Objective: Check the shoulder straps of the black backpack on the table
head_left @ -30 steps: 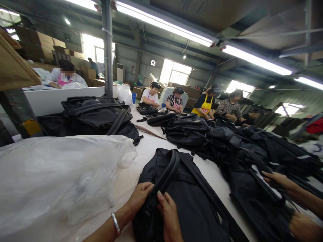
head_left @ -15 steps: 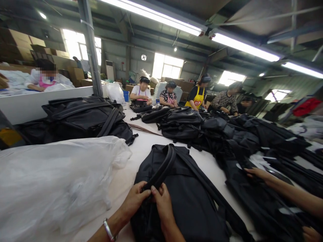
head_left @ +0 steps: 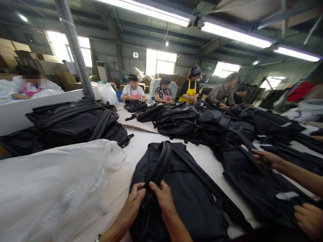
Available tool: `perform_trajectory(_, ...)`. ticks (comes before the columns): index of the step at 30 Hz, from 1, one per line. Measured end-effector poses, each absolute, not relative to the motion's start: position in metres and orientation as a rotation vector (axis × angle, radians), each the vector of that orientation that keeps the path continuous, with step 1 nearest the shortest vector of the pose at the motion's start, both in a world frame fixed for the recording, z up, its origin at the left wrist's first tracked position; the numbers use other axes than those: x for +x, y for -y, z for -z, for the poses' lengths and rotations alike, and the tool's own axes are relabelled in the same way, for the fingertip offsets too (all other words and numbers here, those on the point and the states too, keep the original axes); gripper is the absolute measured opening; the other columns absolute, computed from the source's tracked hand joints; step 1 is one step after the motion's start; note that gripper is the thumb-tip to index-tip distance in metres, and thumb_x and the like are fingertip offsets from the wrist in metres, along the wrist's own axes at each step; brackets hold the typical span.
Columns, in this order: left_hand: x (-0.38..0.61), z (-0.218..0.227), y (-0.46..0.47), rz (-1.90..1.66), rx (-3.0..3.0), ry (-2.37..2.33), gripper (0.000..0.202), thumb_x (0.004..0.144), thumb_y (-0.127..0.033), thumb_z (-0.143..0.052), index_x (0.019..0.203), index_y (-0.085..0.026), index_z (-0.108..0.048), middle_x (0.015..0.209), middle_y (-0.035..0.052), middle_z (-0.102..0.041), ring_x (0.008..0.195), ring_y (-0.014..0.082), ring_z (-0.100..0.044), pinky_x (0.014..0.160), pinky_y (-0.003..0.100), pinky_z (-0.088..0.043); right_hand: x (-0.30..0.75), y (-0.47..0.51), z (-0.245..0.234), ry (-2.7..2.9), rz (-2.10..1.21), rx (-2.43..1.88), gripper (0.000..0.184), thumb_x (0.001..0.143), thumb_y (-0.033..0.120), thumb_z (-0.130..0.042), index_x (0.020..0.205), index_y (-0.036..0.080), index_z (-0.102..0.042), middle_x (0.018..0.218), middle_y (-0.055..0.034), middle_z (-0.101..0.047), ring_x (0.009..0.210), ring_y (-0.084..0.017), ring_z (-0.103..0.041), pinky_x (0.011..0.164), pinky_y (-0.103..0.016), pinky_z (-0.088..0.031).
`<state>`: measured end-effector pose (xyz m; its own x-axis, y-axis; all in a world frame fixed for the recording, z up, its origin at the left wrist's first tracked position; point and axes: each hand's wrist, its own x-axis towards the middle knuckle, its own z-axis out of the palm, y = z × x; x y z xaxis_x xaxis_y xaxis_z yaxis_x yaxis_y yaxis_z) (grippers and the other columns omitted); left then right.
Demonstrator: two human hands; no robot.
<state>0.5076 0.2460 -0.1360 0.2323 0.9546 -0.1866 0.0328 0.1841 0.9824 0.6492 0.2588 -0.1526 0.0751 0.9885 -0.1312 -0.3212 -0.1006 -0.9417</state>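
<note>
Bright long lamps (head_left: 234, 34) hang high above and beyond the grip, and a white table (head_left: 141, 137) spreads below it; on this table, directly under the two hands, lies a black backpack (head_left: 188, 195), with its top end pointing away from the person; the left hand (head_left: 132, 203) pinches the lower part of a thick black strap (head_left: 160, 164) between thumb and fingers; the right hand (head_left: 165, 200) is just beside it and grasps the same strap, its thumb lying on top; from the grip the strap goes up to the top of the backpack; to the left of the grip I see a cloudy plastic bag (head_left: 55, 181), and behind this bag a pile of black bags (head_left: 73, 122); farther beyond the grip, more black bags (head_left: 176, 117) lie close together, and some people (head_left: 189, 90) stand or sit behind them; to the right of the grip, a neighbour's hand (head_left: 266, 158) touches another black bag (head_left: 249, 178).
</note>
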Motion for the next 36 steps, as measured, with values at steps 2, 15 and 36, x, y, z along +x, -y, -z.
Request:
perform_trajectory(2, 0.505, 0.136, -0.243, -0.874, 1.135, -1.08, 0.044, 0.089, -0.053, -0.047, 0.116, -0.018, -0.051, 0.103, 0.0067, -0.068, 0.099, 0.0239, -0.061, 0.091, 0.036, -0.042, 0.652, -0.258, 0.155, 0.769, -1.375, -1.052, 0.044, 0.066, 0.046, -0.079, 0.089, 0.011, -0.066, 0.073, -0.0036, -0.066, 0.06, -0.014, -0.057, 0.051, -0.023, -0.048)
perform_trajectory(15, 0.505, 0.115, -0.241, -0.746, 1.157, -1.111, 0.04, 0.081, -0.059, -0.058, 0.09, -0.019, -0.056, 0.073, -0.0031, -0.059, 0.068, 0.014, -0.052, 0.063, 0.024, -0.038, 0.66, -0.257, 0.154, 0.682, -1.425, -0.961, 0.04, 0.068, 0.042, -0.08, 0.092, 0.013, -0.066, 0.076, -0.0029, -0.068, 0.065, -0.014, -0.06, 0.06, -0.024, -0.049)
perform_trajectory(36, 0.506, 0.131, -0.242, -0.555, 1.398, -1.318, 0.055, 0.079, -0.069, -0.05, 0.063, -0.017, -0.049, 0.054, -0.0005, -0.054, 0.046, 0.009, -0.037, 0.047, 0.024, -0.02, 0.662, -0.263, 0.165, 0.658, -1.341, -0.96, 0.039, 0.068, 0.043, -0.076, 0.095, 0.015, -0.068, 0.078, -0.0021, -0.069, 0.068, -0.016, -0.061, 0.063, -0.026, -0.049)
